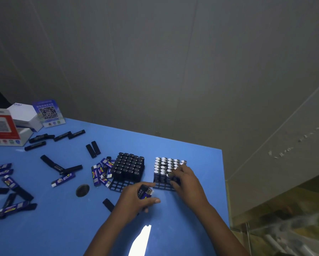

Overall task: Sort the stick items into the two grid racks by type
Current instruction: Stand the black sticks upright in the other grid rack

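A person's left hand (136,199) curls around a blue-labelled lighter (145,193) with a silver cap, holding it just above the blue table (62,228) in front of two black grid racks. The right hand (187,180) reaches into the right rack (164,185), fingers bent down among the silver-capped lighters (166,165) standing there; whether it pinches one cannot be told. That rack is filled except for its near row of cells. Just to its left, the other rack (120,184) holds upright black lighters (130,164), its near rows also open. A cluster of blue-labelled lighters (101,173) lies against the left rack's side. More loose lighters, black and blue, are scattered across the left half of the table, beside a dark round disc (82,190). The lighters' labels carry print too small to read. At the table's far left corner stand a blue QR-code sign (48,113), a red-and-white QR-code sign (2,127) and a white box (24,115) with a blurred logo. Grey panelled walls rise behind the table, and a glass-topped counter (284,218) adjoins it on the right.
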A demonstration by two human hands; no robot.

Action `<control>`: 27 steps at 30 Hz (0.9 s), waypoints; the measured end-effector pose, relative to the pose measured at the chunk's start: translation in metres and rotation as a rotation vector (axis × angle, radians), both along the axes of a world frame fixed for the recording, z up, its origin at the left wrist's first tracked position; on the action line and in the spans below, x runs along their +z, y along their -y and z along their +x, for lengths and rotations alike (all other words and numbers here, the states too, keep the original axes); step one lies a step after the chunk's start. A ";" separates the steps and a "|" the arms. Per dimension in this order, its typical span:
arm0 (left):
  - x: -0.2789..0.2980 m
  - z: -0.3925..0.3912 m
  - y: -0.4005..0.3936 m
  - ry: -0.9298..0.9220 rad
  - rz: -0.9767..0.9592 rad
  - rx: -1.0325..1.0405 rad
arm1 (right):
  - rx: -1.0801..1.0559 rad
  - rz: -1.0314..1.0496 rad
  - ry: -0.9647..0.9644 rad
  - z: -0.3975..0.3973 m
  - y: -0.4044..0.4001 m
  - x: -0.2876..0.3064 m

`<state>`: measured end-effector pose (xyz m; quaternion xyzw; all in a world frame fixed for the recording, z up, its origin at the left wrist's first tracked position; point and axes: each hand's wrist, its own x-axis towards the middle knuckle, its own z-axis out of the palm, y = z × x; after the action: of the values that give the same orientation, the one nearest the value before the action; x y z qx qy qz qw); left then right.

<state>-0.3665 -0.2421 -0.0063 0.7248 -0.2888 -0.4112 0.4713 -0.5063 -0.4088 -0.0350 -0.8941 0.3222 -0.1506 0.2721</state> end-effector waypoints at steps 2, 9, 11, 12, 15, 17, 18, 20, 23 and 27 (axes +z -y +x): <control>0.003 -0.004 -0.004 0.003 -0.002 -0.003 | -0.046 0.143 0.100 -0.001 -0.008 0.010; 0.011 -0.018 -0.013 0.034 -0.015 -0.045 | 0.090 0.666 0.270 -0.011 -0.044 0.045; 0.013 -0.023 -0.015 0.042 -0.015 -0.066 | 0.113 0.682 0.270 -0.015 -0.050 0.048; 0.014 -0.025 -0.016 0.044 -0.015 -0.077 | 0.117 0.681 0.270 -0.016 -0.052 0.049; 0.015 -0.029 -0.016 0.045 -0.022 -0.106 | 0.116 0.671 0.260 -0.022 -0.057 0.050; 0.015 -0.031 -0.015 0.047 -0.024 -0.122 | 0.113 0.668 0.255 -0.026 -0.058 0.049; 0.014 -0.032 -0.015 0.046 -0.022 -0.126 | 0.113 0.670 0.253 -0.028 -0.058 0.050; 0.013 -0.034 -0.016 0.032 -0.017 -0.130 | 0.117 0.681 0.247 -0.032 -0.058 0.049; 0.014 -0.037 -0.017 0.021 -0.017 -0.143 | 0.107 0.738 0.249 -0.036 -0.057 0.049; 0.019 -0.037 -0.018 -0.004 -0.031 -0.150 | 0.100 0.767 0.246 -0.035 -0.055 0.053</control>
<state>-0.4037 -0.2246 0.0128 0.6930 -0.3478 -0.4422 0.4509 -0.5414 -0.3533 0.0181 -0.7176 0.2763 -0.1119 0.6295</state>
